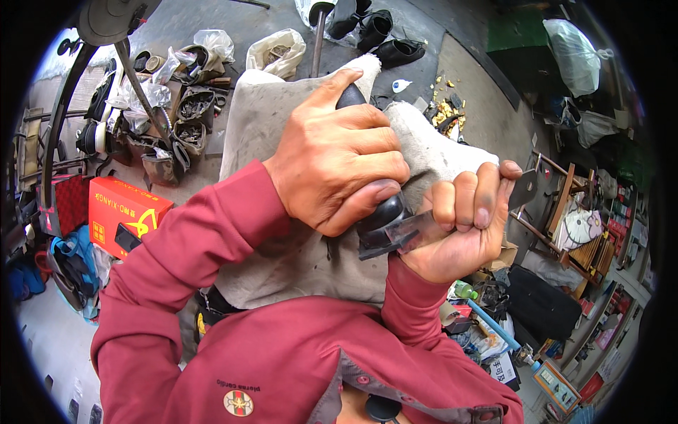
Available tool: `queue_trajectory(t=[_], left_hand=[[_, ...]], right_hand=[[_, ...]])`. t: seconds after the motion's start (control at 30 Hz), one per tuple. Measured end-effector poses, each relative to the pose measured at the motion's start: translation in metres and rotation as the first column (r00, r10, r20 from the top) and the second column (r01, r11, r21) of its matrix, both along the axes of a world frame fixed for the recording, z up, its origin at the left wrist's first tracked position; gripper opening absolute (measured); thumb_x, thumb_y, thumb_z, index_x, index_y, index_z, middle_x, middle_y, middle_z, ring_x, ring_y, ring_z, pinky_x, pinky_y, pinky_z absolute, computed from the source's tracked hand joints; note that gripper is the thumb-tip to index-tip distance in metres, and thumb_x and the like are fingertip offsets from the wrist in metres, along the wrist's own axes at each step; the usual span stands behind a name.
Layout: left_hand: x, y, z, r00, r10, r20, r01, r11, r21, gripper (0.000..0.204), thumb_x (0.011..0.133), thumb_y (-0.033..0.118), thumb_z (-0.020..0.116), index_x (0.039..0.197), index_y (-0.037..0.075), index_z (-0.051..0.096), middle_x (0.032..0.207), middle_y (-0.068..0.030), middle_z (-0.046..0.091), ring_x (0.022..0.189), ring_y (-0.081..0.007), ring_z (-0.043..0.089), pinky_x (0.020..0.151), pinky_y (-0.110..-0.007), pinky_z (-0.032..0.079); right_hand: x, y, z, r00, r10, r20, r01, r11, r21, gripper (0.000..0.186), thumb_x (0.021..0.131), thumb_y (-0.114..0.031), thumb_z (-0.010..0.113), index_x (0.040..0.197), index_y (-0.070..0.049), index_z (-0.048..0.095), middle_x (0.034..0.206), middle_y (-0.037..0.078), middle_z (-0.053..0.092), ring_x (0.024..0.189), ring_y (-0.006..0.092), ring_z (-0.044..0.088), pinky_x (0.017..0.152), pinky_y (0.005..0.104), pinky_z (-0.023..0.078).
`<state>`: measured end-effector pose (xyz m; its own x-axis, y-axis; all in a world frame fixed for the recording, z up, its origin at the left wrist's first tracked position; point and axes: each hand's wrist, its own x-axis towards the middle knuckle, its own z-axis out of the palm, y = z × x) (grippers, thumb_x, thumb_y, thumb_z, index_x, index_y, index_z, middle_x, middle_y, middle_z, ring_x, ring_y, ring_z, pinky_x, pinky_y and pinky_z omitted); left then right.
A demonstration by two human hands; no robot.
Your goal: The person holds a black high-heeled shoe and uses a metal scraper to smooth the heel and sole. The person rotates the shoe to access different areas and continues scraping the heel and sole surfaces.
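My left hand (339, 166) is closed round a black shoe (385, 215), which lies over a grey-white cloth (296, 272) spread across my lap. Most of the shoe is hidden by my fingers; its dark end sticks out below my thumb. My right hand (466, 222) is wrapped round a flat metal knife blade (418, 232), whose far end with a hole pokes out beyond my fingers. The blade's other end lies against the shoe's protruding end, at its dark edge. Some fingertips of my right hand are stained dark.
Black shoes (374, 32) stand on the floor ahead, near yellow scraps (448, 113). At left are an orange box (127, 215) with a phone (128, 237) on it, several pouches of small parts (195, 104) and a machine's dark frame (55, 127). A blue-rimmed tray (494, 325) sits at right.
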<state>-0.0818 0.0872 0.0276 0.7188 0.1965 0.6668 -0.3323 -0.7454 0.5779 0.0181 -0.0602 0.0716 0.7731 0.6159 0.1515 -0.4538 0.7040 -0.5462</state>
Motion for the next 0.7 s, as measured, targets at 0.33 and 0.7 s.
queue_trajectory(t=[0.33, 0.7], left_hand=[[-0.001, 0.000, -0.001, 0.998, -0.009, -0.063, 0.010, 1.000, 0.001, 0.023, 0.087, 0.028, 0.052, 0.088, 0.014, 0.071, 0.090, -0.0051, 0.069, 0.093, -0.0270, 0.068, 0.109, -0.063, 0.035], [0.003, 0.000, -0.005, 1.000, 0.013, 0.023, -0.013, 1.000, -0.016, 0.010, 0.085, 0.027, 0.065, 0.087, 0.018, 0.068, 0.080, 0.0013, 0.063, 0.084, -0.0216, 0.066, 0.105, -0.061, 0.036]], right_hand=[[-0.003, 0.000, 0.003, 0.990, 0.025, 0.139, -0.020, 0.999, -0.036, 0.021, 0.112, -0.016, 0.039, 0.121, -0.002, 0.052, 0.071, -0.003, 0.036, 0.050, 0.0033, 0.025, 0.042, 0.0206, 0.024], [-0.014, 0.001, 0.004, 0.953, 0.001, 0.304, 0.029, 0.995, -0.093, 0.021, 0.110, -0.019, 0.042, 0.120, -0.003, 0.052, 0.069, -0.004, 0.036, 0.048, 0.0035, 0.025, 0.041, 0.0223, 0.025]])
